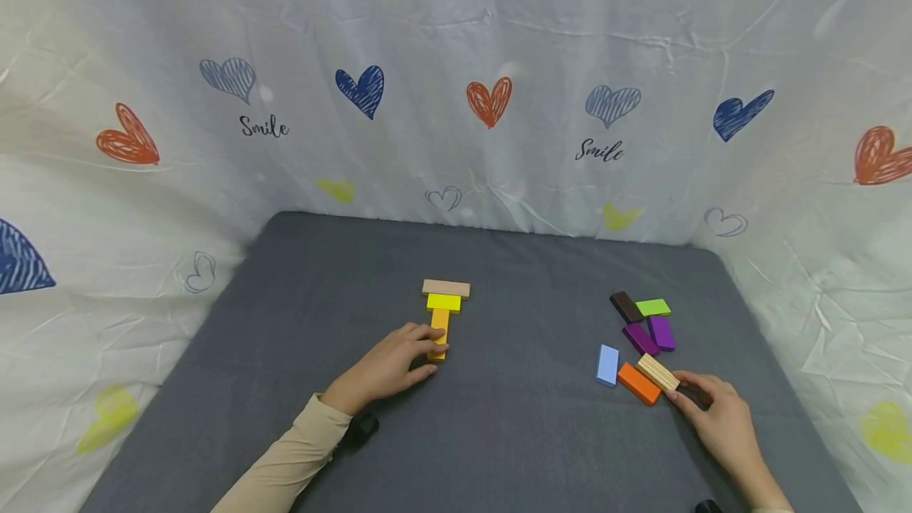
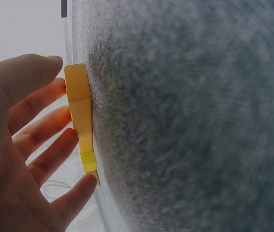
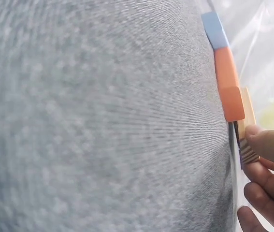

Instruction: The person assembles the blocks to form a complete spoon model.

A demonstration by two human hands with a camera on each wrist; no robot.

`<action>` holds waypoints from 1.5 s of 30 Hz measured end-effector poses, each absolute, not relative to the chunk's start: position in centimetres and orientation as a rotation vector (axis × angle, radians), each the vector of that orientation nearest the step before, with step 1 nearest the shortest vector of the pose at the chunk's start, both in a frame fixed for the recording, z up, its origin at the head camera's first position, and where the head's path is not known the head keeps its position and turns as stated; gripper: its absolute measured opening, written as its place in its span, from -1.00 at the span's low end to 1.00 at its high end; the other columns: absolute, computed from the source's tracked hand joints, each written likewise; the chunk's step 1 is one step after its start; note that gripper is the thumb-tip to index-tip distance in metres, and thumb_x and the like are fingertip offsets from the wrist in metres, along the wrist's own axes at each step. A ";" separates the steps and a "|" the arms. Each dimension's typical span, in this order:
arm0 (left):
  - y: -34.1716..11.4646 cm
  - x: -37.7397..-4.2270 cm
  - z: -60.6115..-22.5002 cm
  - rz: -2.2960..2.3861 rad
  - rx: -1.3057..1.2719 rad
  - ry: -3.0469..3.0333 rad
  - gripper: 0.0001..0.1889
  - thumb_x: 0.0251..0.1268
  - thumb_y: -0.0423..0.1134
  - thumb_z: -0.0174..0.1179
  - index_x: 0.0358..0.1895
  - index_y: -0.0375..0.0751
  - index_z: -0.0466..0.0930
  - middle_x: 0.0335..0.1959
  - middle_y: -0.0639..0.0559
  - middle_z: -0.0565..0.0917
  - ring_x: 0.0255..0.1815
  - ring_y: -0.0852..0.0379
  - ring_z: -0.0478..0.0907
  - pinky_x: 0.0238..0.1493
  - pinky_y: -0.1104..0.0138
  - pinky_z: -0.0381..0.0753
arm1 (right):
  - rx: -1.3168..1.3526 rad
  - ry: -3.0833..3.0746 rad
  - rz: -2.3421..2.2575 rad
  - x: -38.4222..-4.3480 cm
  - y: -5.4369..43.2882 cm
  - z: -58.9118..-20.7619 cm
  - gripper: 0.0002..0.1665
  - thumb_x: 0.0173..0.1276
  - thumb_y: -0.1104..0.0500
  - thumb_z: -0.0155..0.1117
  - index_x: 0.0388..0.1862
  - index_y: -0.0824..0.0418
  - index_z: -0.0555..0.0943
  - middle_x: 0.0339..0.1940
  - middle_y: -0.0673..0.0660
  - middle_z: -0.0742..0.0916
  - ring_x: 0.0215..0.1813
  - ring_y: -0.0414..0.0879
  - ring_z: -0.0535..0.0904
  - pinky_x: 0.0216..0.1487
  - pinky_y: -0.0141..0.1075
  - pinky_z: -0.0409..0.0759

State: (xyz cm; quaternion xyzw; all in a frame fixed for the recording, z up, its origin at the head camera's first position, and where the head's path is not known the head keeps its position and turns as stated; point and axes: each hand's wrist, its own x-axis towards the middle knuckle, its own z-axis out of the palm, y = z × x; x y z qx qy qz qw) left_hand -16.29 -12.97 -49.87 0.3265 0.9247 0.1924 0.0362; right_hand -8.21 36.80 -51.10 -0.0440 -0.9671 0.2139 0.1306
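On the left, my left hand (image 1: 390,360) rests its fingertips lightly on an amber block (image 1: 441,318), fingers spread and loosely bent. The amber block's far end meets a bright yellow block (image 1: 443,303), with a tan block (image 1: 446,288) lying crosswise beyond it. My right hand (image 1: 723,418) pinches one end of a striped wooden block (image 3: 249,151) between thumb and fingertips. That block is close beside an orange block (image 1: 639,384), and a light blue block (image 1: 607,365) lies to the orange one's left.
Beyond the striped block lie two purple blocks (image 1: 661,332), a dark brown block (image 1: 626,307) and a lime green block (image 1: 653,307). Grey cloth (image 1: 527,402) covers the table. A white curtain (image 1: 427,157) printed with hearts hangs along the back and sides.
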 end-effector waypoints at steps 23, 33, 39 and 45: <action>-13.0 -16.3 -49.8 0.601 1.032 2.853 -0.59 0.33 -0.09 0.30 0.23 0.03 0.62 0.34 0.08 0.51 0.27 0.03 0.47 0.26 0.08 0.53 | -0.056 -2.786 0.698 -10.6 34.6 -48.9 -0.61 0.21 0.11 0.50 0.00 0.22 0.71 -0.15 0.24 0.75 -0.10 0.06 0.56 -0.23 -0.28 0.57; -13.1 -16.2 -49.8 0.589 1.043 2.852 -0.59 0.34 -0.07 0.29 0.23 0.03 0.62 0.35 0.06 0.51 0.27 0.02 0.47 0.26 0.07 0.52 | 0.091 -2.780 0.766 -12.4 32.9 -48.6 -0.63 0.24 0.14 0.47 0.02 0.19 0.69 -0.15 0.19 0.73 -0.11 0.05 0.56 -0.22 -0.45 0.57; -13.1 -16.2 -49.8 0.587 1.029 2.851 -0.60 0.34 -0.07 0.28 0.23 0.05 0.62 0.35 0.09 0.50 0.27 0.04 0.46 0.26 0.09 0.52 | 0.168 -2.762 0.782 -13.7 31.4 -48.3 -0.65 0.22 0.17 0.48 -0.01 0.17 0.71 -0.10 0.18 0.75 -0.12 0.02 0.52 -0.20 -0.36 0.53; -13.1 -16.2 -49.8 0.584 1.018 2.850 -0.61 0.34 -0.06 0.28 0.21 0.05 0.63 0.35 0.08 0.50 0.26 0.05 0.47 0.26 0.10 0.53 | 0.202 -2.781 0.831 -15.2 29.7 -48.1 -0.66 0.22 0.17 0.48 0.00 0.14 0.71 -0.12 0.14 0.74 -0.11 0.01 0.57 -0.17 -0.29 0.56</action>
